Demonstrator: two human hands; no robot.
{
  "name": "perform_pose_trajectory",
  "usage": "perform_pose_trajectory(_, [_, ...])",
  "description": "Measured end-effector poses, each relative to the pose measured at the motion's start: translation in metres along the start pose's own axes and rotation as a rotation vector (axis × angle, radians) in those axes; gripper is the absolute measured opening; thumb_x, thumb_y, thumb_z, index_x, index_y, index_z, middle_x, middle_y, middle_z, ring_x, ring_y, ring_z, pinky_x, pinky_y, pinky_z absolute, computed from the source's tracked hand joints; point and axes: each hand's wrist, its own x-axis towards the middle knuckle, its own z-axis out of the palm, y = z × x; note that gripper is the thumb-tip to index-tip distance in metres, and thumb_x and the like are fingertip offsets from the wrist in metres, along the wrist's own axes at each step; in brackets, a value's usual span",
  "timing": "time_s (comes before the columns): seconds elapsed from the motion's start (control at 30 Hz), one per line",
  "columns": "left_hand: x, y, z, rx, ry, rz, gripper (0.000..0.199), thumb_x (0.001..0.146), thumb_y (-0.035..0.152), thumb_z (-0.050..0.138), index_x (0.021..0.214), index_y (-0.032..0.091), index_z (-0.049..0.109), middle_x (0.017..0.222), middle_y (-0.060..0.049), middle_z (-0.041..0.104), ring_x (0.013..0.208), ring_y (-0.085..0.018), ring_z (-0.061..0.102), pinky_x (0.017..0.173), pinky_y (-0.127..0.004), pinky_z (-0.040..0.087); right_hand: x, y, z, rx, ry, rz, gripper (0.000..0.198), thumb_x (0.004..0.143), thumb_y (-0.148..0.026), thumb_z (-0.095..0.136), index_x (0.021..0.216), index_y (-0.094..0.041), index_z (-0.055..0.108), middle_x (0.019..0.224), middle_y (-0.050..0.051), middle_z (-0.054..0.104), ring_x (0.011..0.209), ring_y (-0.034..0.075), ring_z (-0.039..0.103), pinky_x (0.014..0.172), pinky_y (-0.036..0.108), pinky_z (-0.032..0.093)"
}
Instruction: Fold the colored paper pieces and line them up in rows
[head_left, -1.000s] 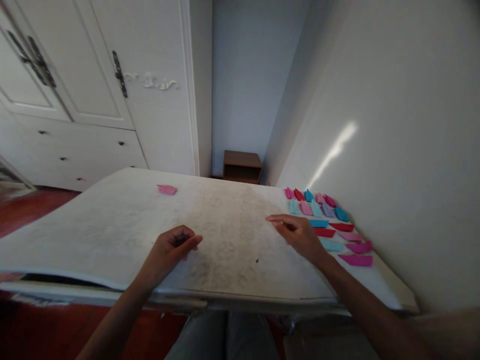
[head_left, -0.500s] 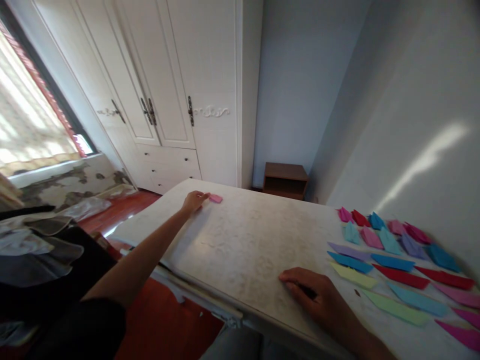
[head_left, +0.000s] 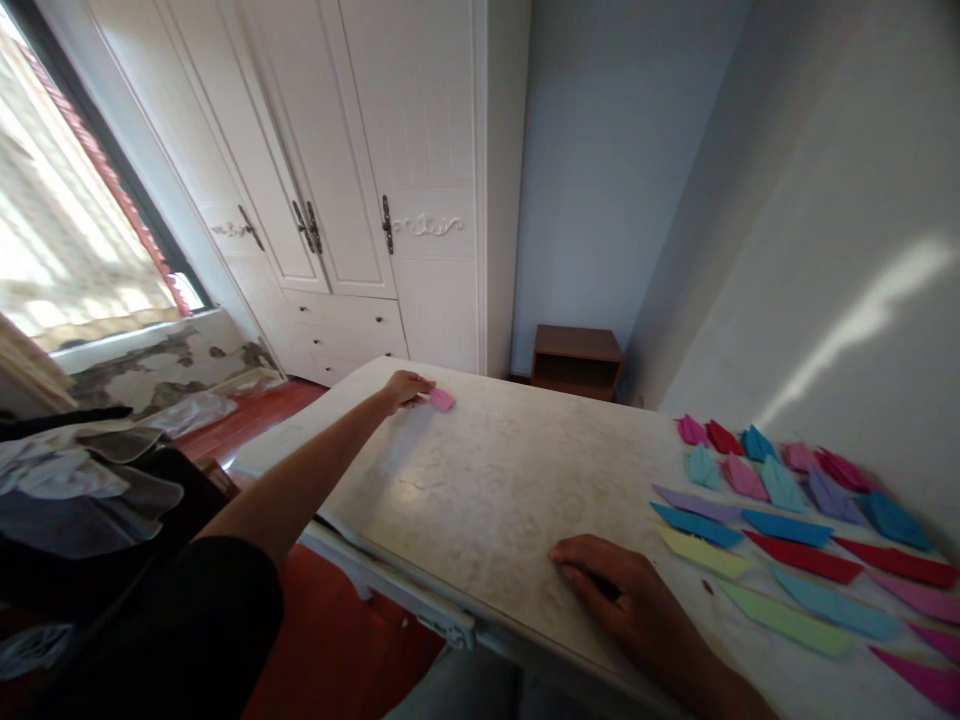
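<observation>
At the far left end of the table, my left hand [head_left: 407, 388] pinches the edge of a small pink folded paper [head_left: 442, 399]. The paper is close to the tabletop; whether it touches cannot be told. My right hand [head_left: 619, 590] rests on the table near its front edge, fingers curled, thumb tip close to the index finger, with nothing seen in it. To its right lie rows of coloured folded paper pieces, among them a yellow one [head_left: 703, 552] and a light green one [head_left: 784, 618]. Behind these stand several puffier folded papers, such as a blue one [head_left: 896, 518].
The pale table [head_left: 495, 480] runs from the wall at right towards a white wardrobe [head_left: 442, 300]. A brown nightstand [head_left: 579, 345] stands behind it. Clothes [head_left: 82, 490] are piled at left, beside the red floor [head_left: 345, 640]. A small dark scrap [head_left: 708, 590] lies near the papers.
The pink paper has turned in my left hand and now hangs more tilted, with the wrist slightly raised. My right hand stays in place. The view has shifted a little.
</observation>
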Motion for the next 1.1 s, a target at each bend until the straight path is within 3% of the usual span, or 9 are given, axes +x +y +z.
perform_pose_trajectory(0.2, [-0.038, 0.035, 0.010, -0.069, -0.109, 0.146, 0.035, 0.062, 0.042, 0.082, 0.070, 0.013, 0.063, 0.054, 0.001, 0.059, 0.048, -0.008, 0.055, 0.041, -0.019, 0.031, -0.001, -0.003, -0.001, 0.010, -0.017, -0.011, 0.021, 0.090, -0.025, 0.051, 0.096, -0.022, 0.071, 0.098, 0.008, 0.073, 0.091, 0.021, 0.068, 0.082, 0.033, 0.055])
perform_pose_trajectory(0.37, [-0.080, 0.069, 0.022, -0.191, -0.330, 0.208, 0.041, 0.062, 0.046, 0.082, 0.076, 0.014, 0.061, 0.070, -0.005, 0.068, 0.059, -0.015, 0.067, 0.040, -0.019, 0.035, 0.000, -0.006, -0.002, 0.020, -0.016, -0.009, 0.021, 0.090, -0.021, 0.050, 0.096, -0.022, 0.070, 0.098, 0.007, 0.072, 0.091, 0.020, 0.068, 0.083, 0.032, 0.053])
perform_pose_trajectory(0.63, [-0.130, 0.113, 0.050, -0.189, -0.361, 0.259, 0.031, 0.070, 0.039, 0.079, 0.073, 0.014, 0.061, 0.043, 0.006, 0.053, 0.033, -0.005, 0.045, 0.032, -0.017, 0.030, 0.002, -0.005, -0.002, 0.036, -0.013, 0.001, 0.019, 0.088, -0.017, 0.052, 0.095, -0.019, 0.070, 0.095, 0.007, 0.072, 0.088, 0.018, 0.067, 0.081, 0.030, 0.051])
perform_pose_trajectory(0.83, [-0.154, 0.132, 0.069, -0.241, -0.488, 0.321, 0.027, 0.068, 0.033, 0.080, 0.073, 0.014, 0.061, 0.053, 0.005, 0.060, 0.030, -0.003, 0.041, 0.027, -0.017, 0.026, 0.003, -0.004, -0.002, 0.040, 0.000, -0.006, 0.020, 0.086, -0.014, 0.053, 0.096, -0.017, 0.070, 0.095, 0.006, 0.072, 0.088, 0.017, 0.066, 0.081, 0.028, 0.050])
perform_pose_trajectory(0.97, [-0.168, 0.139, 0.086, -0.246, -0.564, 0.346, 0.024, 0.070, 0.030, 0.077, 0.085, 0.014, 0.066, 0.058, 0.003, 0.064, 0.028, -0.004, 0.042, 0.027, -0.018, 0.029, 0.003, -0.007, -0.002, 0.032, 0.012, -0.010, 0.019, 0.085, -0.014, 0.054, 0.094, -0.017, 0.071, 0.092, 0.006, 0.072, 0.086, 0.017, 0.066, 0.080, 0.028, 0.049])
perform_pose_trajectory(1.1, [-0.177, 0.143, 0.100, -0.204, -0.651, 0.389, 0.019, 0.074, 0.030, 0.072, 0.081, 0.013, 0.070, 0.065, 0.000, 0.068, 0.030, -0.004, 0.046, 0.028, -0.017, 0.032, 0.003, -0.008, -0.002, 0.020, 0.023, 0.002, 0.019, 0.084, -0.013, 0.055, 0.093, -0.017, 0.071, 0.093, 0.006, 0.073, 0.086, 0.017, 0.067, 0.080, 0.028, 0.049])
